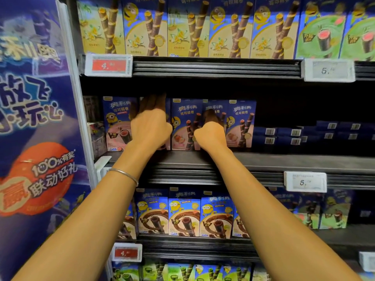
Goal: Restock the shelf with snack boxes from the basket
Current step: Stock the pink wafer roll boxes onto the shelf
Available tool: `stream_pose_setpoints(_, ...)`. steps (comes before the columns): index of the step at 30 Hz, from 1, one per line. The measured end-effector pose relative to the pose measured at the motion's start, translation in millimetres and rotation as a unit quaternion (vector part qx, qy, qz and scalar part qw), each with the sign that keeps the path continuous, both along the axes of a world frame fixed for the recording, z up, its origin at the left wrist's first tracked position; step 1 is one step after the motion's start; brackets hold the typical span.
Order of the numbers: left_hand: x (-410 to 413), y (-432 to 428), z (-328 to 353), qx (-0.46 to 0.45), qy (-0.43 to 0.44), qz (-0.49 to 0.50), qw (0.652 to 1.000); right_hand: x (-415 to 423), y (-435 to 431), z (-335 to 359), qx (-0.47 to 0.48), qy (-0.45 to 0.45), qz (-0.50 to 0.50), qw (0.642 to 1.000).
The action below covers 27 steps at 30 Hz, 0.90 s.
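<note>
The banner (pixel 40 118) reads "100%有奖" and "联动好礼" on its orange ball. Pink snack boxes (pixel 187 126) on the middle shelf (pixel 284 161) carry "奥利奥" and "可可脆卷". The upper red tag (pixel 108 65) and lower red tag (pixel 125 253) show "4."; the upper white tag (pixel 327 70) and lower white tag (pixel 305 181) show "5.". Their smaller digits are blurred.

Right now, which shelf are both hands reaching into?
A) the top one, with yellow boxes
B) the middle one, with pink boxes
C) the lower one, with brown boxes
B: the left hand and right hand are both among the pink boxes on the middle shelf.
</note>
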<state>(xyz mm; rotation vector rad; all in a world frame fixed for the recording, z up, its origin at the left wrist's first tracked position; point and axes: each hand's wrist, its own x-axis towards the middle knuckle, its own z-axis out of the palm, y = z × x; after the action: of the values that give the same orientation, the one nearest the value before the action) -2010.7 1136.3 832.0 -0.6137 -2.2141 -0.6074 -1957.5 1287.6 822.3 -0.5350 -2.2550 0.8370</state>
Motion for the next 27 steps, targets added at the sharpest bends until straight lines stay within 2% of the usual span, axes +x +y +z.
stream_pose_setpoints(8,3,2,1,0.003,-0.011,-0.013,1.000,-2,5,-5,-0.005,-0.014,0.013,1.000)
stream_pose_setpoints(13,17,4,1,0.019,-0.001,-0.009,1.000,23,21,-7,-0.006,0.047,0.031,0.998)
stream_pose_setpoints(15,29,6,-3,0.048,-0.021,-0.014,0.999,46,30,-7,-0.027,0.076,0.068,0.994)
stream_pose_setpoints(17,44,10,-13,0.126,-0.029,-0.085,0.988,76,37,-8,-0.070,0.101,0.120,0.985)
stream_pose_setpoints(19,70,12,-26,0.231,-0.055,-0.194,0.952,114,41,-10,-0.111,0.131,0.159,0.972)
stream_pose_setpoints(22,121,19,-59,0.337,-0.096,-0.334,0.875,177,44,-26,-0.177,0.180,0.196,0.948)
stream_pose_setpoints(25,174,23,-127,0.388,-0.189,-0.403,0.807,238,53,-73,-0.231,0.202,0.220,0.926)
stream_pose_setpoints(27,206,22,-188,0.403,-0.279,-0.413,0.767,272,63,-123,-0.276,0.181,0.213,0.919)
